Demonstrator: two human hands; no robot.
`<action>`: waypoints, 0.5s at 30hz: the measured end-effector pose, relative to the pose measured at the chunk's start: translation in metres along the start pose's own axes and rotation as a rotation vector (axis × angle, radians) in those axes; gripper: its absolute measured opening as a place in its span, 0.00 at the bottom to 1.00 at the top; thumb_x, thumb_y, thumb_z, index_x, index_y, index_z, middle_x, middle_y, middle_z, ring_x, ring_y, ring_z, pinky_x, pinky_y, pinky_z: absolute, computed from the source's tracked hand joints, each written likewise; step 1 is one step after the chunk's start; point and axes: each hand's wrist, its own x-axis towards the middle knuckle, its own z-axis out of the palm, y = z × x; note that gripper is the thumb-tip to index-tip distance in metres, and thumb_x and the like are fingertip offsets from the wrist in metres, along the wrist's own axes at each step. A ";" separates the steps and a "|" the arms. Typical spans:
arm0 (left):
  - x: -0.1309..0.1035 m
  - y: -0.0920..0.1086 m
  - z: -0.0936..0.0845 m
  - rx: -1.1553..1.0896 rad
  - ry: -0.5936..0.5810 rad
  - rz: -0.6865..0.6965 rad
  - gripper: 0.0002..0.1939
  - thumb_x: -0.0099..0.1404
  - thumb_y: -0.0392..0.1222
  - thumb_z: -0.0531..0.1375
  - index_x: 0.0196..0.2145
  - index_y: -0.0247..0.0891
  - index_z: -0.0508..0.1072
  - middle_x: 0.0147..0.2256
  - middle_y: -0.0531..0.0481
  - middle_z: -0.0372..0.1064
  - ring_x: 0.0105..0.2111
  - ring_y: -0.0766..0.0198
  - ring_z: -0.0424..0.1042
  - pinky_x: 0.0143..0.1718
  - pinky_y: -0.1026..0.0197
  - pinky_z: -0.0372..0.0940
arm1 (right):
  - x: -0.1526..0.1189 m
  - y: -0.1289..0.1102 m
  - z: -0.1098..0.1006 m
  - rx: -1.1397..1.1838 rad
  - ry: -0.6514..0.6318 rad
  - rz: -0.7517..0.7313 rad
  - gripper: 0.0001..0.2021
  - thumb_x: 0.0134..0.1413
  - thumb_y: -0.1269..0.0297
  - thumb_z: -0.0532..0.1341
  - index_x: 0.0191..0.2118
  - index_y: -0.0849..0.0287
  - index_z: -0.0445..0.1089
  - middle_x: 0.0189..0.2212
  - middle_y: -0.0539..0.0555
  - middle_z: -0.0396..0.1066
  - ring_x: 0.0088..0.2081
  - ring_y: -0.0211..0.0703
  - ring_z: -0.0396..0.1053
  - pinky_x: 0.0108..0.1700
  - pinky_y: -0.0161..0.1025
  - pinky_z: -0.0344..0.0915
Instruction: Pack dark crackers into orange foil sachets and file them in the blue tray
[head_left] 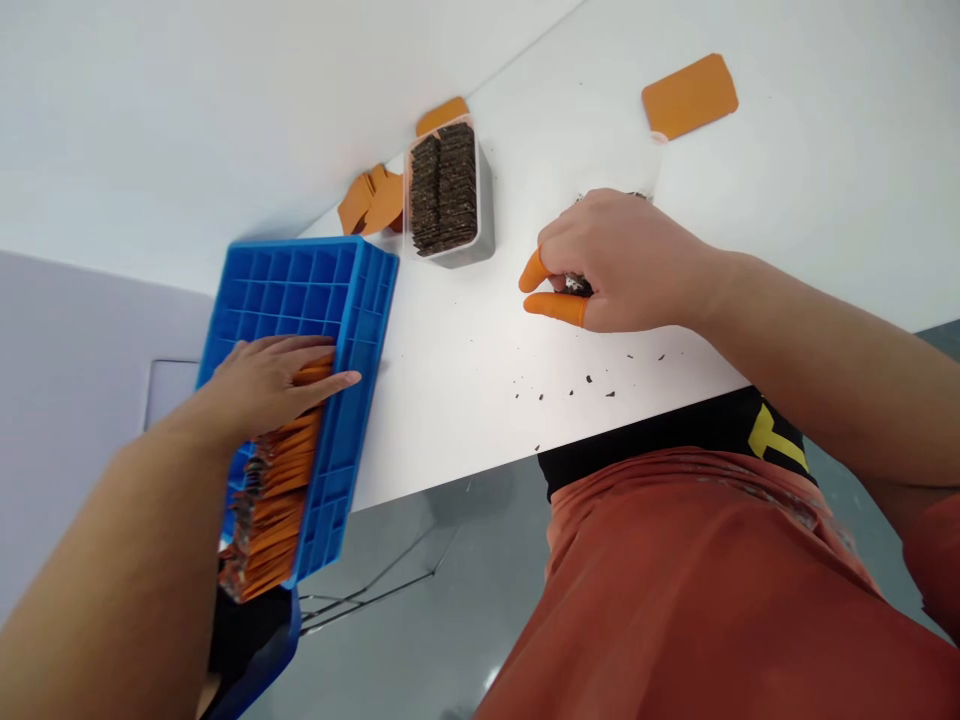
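My left hand reaches into a blue plastic crate. Its fingers lie stretched over a row of upright orange packets, with the thumb spread out across the crate's rim. Orange finger cots cover the thumb and forefinger of my right hand, which is curled low over the white table. Beneath its palm shows a dark, white-flecked thing, mostly hidden, whose kind I cannot make out. Left of that hand stands a clear plastic tub filled with two stacks of thin dark seaweed-like sheets.
Flat orange packets lie behind the tub, against the wall. A single orange packet lies at the far right of the white table. Dark crumbs are scattered near the front edge. Below the crate is a blue chair.
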 end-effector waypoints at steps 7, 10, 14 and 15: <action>-0.007 0.014 -0.005 0.091 0.010 -0.123 0.46 0.71 0.69 0.52 0.75 0.36 0.68 0.77 0.33 0.58 0.79 0.27 0.48 0.80 0.28 0.37 | 0.001 -0.003 -0.002 0.003 -0.005 0.001 0.18 0.74 0.54 0.57 0.51 0.58 0.82 0.39 0.54 0.82 0.37 0.44 0.70 0.51 0.47 0.60; -0.007 0.017 -0.006 0.025 0.024 -0.147 0.49 0.70 0.69 0.52 0.78 0.36 0.63 0.79 0.34 0.55 0.81 0.30 0.46 0.81 0.27 0.35 | 0.002 -0.005 -0.003 0.007 -0.045 0.020 0.18 0.74 0.54 0.58 0.52 0.58 0.82 0.42 0.53 0.83 0.39 0.44 0.71 0.53 0.48 0.60; -0.002 0.017 -0.009 -0.032 0.042 -0.135 0.49 0.71 0.70 0.47 0.75 0.32 0.68 0.75 0.32 0.63 0.79 0.32 0.55 0.80 0.31 0.46 | 0.002 -0.003 -0.001 0.034 -0.014 0.011 0.17 0.75 0.55 0.58 0.51 0.58 0.83 0.43 0.53 0.83 0.40 0.43 0.71 0.54 0.48 0.60; -0.001 0.018 -0.010 -0.046 0.057 -0.133 0.48 0.71 0.71 0.46 0.73 0.31 0.70 0.73 0.31 0.66 0.77 0.32 0.58 0.79 0.30 0.48 | 0.002 -0.003 -0.001 0.038 -0.008 0.012 0.17 0.75 0.55 0.58 0.50 0.58 0.83 0.42 0.53 0.83 0.40 0.43 0.71 0.54 0.48 0.60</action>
